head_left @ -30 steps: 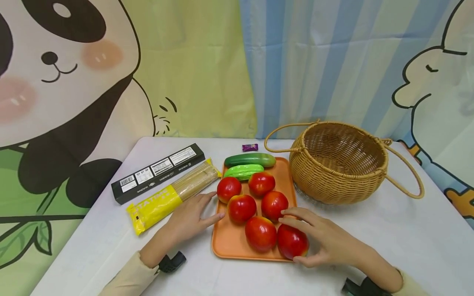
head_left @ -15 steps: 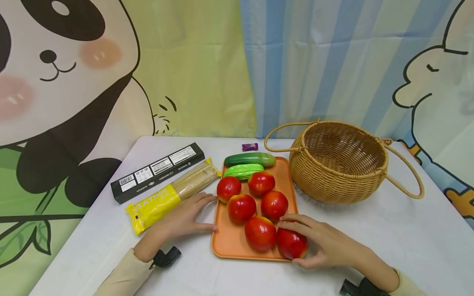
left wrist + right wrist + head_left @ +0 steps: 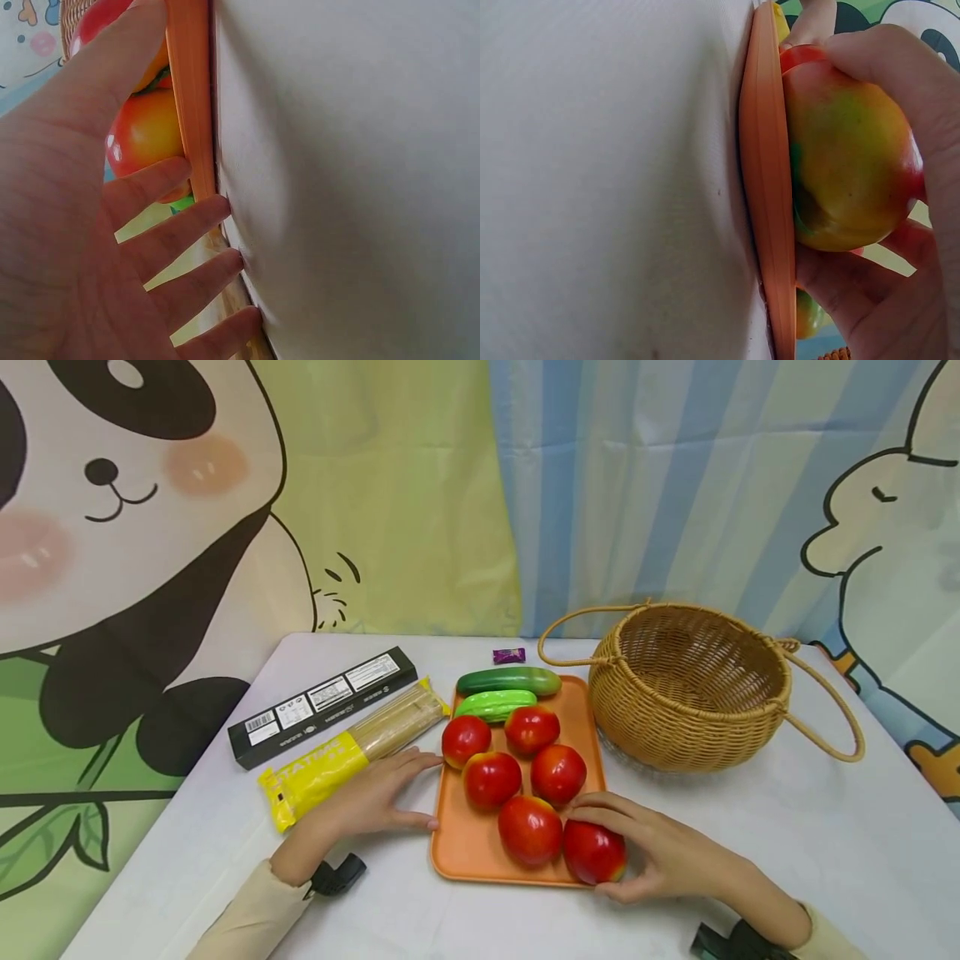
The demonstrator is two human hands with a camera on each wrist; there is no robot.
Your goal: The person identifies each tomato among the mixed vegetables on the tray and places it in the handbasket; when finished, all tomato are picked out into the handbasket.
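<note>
In the head view, an orange tray (image 3: 465, 852) holds several shiny red apples, a dark green cucumber (image 3: 508, 681) and a lighter, bumpy green vegetable (image 3: 495, 706). My right hand (image 3: 660, 852) grips the front right apple (image 3: 592, 853), fingers over its far side and thumb at the near side. In the right wrist view, that apple (image 3: 851, 161) sits against the tray rim (image 3: 767, 172), its underside yellow-green. At the tray's left side, my left hand (image 3: 375, 802) lies with fingers spread and holds nothing. Its fingertips are at the tray rim (image 3: 191, 97) in the left wrist view.
A wicker basket (image 3: 682, 727) with handles stands right of the tray. Left of the tray lie a yellow pack of noodles (image 3: 322, 777) and a long black box (image 3: 322, 706). A small purple packet (image 3: 509, 656) rests behind the tray.
My left thumb has drawn back leftward from over the tray to its edge. The right hand's fingers have settled slightly lower round the apple, which stays in place.
</note>
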